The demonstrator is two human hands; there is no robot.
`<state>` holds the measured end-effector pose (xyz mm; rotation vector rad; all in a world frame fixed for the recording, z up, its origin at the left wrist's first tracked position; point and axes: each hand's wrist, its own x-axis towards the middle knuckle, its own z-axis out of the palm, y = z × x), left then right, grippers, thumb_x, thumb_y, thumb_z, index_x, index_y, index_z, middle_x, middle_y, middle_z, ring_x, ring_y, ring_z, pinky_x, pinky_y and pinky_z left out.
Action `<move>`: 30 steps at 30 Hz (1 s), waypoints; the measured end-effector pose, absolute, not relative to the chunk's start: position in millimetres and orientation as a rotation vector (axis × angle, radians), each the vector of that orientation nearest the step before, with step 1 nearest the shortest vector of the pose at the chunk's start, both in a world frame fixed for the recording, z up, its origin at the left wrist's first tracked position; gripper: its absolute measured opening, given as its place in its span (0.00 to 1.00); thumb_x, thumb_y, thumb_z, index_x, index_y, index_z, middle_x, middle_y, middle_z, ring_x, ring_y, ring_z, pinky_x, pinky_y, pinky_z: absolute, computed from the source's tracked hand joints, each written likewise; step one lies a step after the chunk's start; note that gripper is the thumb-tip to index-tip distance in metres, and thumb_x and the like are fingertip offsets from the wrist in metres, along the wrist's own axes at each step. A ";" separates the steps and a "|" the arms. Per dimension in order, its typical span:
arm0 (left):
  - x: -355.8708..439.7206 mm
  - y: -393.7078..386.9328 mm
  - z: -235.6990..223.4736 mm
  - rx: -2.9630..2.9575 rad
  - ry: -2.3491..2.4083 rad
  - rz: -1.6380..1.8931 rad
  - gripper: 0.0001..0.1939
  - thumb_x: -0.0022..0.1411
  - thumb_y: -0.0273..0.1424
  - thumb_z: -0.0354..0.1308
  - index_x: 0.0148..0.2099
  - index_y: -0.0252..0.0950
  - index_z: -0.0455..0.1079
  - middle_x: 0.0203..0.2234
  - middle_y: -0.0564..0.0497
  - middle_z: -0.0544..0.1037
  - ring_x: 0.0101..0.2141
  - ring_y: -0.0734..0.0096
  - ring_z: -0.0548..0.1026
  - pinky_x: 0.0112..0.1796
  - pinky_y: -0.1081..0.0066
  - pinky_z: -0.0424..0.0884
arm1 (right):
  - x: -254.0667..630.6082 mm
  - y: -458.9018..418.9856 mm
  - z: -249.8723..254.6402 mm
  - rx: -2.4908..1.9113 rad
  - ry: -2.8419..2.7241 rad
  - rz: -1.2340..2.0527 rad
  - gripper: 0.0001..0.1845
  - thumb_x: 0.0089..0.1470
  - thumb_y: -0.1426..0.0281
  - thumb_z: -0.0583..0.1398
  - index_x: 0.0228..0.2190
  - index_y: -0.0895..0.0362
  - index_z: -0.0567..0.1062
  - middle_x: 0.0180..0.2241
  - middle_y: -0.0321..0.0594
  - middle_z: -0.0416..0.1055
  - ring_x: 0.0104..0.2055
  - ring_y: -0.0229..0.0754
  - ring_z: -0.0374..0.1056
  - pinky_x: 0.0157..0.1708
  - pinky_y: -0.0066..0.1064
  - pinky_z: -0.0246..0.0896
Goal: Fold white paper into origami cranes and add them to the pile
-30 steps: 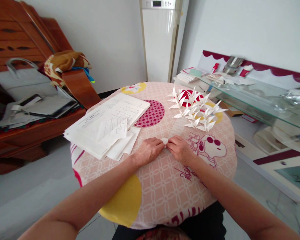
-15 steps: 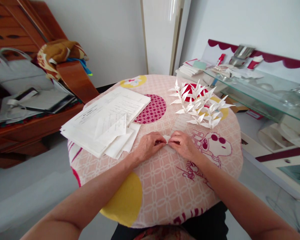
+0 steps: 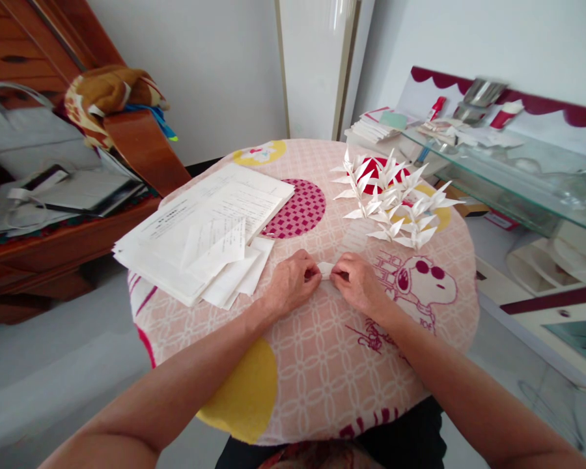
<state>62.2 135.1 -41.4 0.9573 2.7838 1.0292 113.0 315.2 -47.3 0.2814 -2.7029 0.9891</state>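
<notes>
A small piece of folded white paper (image 3: 325, 270) is pinched between my two hands over the middle of the round table. My left hand (image 3: 293, 281) is closed on its left end, fingers curled. On its right end, my right hand (image 3: 358, 281) grips with thumb and fingers together. Much of the paper is hidden by the fingers. Beyond my right hand, several folded white paper cranes (image 3: 393, 202) stand in a cluster. To the left lies a stack of printed paper sheets (image 3: 200, 225), with smaller cut pieces (image 3: 239, 277) at its near edge.
A patterned pink cloth (image 3: 303, 365) covers the round table. On the right is a glass-topped cabinet (image 3: 512, 179) with papers, a red bottle (image 3: 437, 107) and a cup. At left stands a wooden bench (image 3: 141, 150) holding a bag (image 3: 24, 140) and folded cloth.
The camera view has tilted down slightly. Both hands keep hold of the paper, with the fingers shifting a little and more of the strip showing between them. The cranes and stack stay put.
</notes>
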 end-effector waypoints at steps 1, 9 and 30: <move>61.9 136.0 -41.8 0.934 2.802 1.015 0.07 0.60 0.26 0.58 0.29 0.34 0.73 0.32 0.51 0.75 0.28 0.75 0.72 0.31 0.72 0.67 | 112.4 314.6 -47.4 0.260 -2.708 0.978 0.12 0.51 0.82 0.60 0.21 0.57 0.72 0.27 0.38 0.68 0.33 0.40 0.64 0.35 0.32 0.58; 59.4 139.2 -42.5 0.861 2.846 0.904 0.08 0.58 0.27 0.59 0.26 0.34 0.71 0.31 0.50 0.75 0.29 0.72 0.72 0.31 0.71 0.66 | 107.7 312.4 -44.8 0.192 -2.798 0.916 0.12 0.49 0.82 0.61 0.19 0.58 0.71 0.26 0.40 0.68 0.31 0.41 0.64 0.34 0.32 0.57; 56.4 144.9 -40.0 0.839 2.908 0.770 0.09 0.57 0.30 0.62 0.26 0.35 0.71 0.29 0.50 0.74 0.28 0.71 0.72 0.30 0.71 0.66 | 101.6 311.4 -40.2 0.144 -2.887 0.826 0.08 0.48 0.79 0.62 0.20 0.58 0.73 0.26 0.40 0.72 0.30 0.39 0.66 0.32 0.30 0.57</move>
